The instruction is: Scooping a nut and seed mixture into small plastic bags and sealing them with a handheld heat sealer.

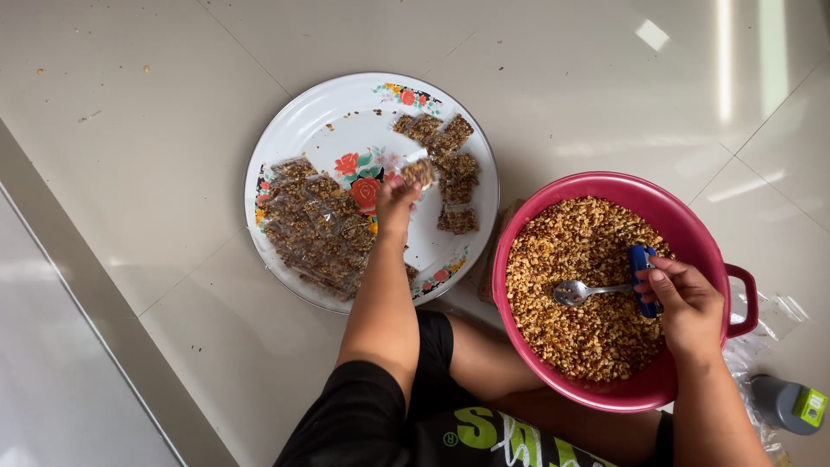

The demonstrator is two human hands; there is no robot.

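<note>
— What is each hand doing over the pale tiled floor?

— The left hand (396, 201) is pinching a small filled packet (419, 172) above the floral tray (303, 121), finished packets (316, 229) lying just left of it. The right hand (683, 298) is gripping a blue-handled spoon (596, 290), its long axis pointing left across the nut mix in the pink basin (692, 220).

The round floral enamel tray (303, 121) of wrapped brittle packets (316, 229) lies left of the red plastic basin (683, 225), metal spoon (581, 291) inside.
</note>
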